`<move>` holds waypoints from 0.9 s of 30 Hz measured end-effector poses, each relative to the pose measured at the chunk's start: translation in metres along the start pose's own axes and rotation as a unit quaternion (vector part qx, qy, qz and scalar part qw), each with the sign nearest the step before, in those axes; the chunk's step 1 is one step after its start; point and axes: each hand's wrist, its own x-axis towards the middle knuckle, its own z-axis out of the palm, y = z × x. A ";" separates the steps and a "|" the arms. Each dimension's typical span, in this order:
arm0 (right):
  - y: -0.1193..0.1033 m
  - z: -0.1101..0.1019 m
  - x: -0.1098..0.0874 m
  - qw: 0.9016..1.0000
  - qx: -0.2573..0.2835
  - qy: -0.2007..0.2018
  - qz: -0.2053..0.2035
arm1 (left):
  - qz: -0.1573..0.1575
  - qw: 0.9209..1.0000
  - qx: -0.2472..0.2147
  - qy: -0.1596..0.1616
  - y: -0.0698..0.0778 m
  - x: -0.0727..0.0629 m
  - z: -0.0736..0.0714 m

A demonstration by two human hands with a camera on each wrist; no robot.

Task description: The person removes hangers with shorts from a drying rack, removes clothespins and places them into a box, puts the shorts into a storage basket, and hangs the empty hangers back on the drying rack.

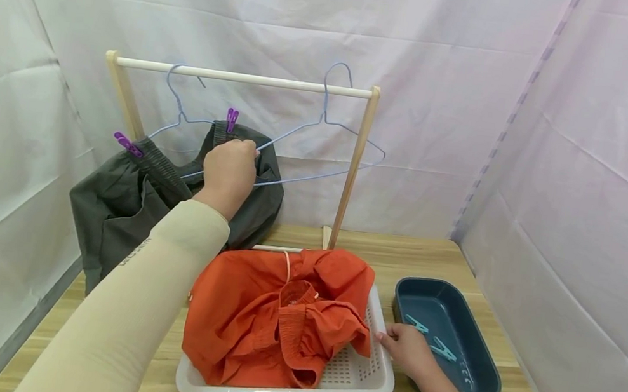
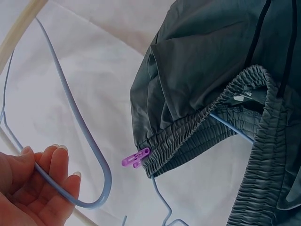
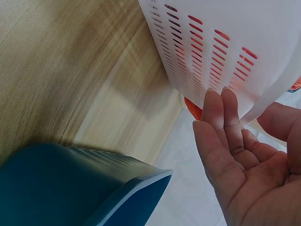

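My left hand [image 1: 230, 171] grips one end of an empty blue wire clothes hanger [image 1: 290, 182]. In the left wrist view, the thumb presses the hanger wire [image 2: 54, 186] against the curled fingers. Beside that hand, dark grey elastic-waist shorts [image 1: 115, 232] hang from another blue hanger [image 1: 181, 115], with purple clothespins [image 1: 128, 144] at the waistband. My right hand [image 1: 411, 353] holds the right rim of a white perforated basket [image 1: 381, 375], thumb over the rim and fingers along the outer wall. Orange shorts [image 1: 255, 317] lie bunched in the basket.
The wooden rack's rail [image 1: 268, 81] carries both hangers. A dark blue tray [image 1: 480, 360] with light blue clothespins [image 1: 443, 349] sits right of the basket on the wooden table [image 1: 428, 253]. White cloth walls [image 1: 440, 139] enclose the back and sides.
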 end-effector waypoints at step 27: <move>-0.001 -0.001 0.000 1.000 -0.002 -0.002 0.010 | 0.013 1.000 -0.001 -0.014 0.009 -0.001 0.015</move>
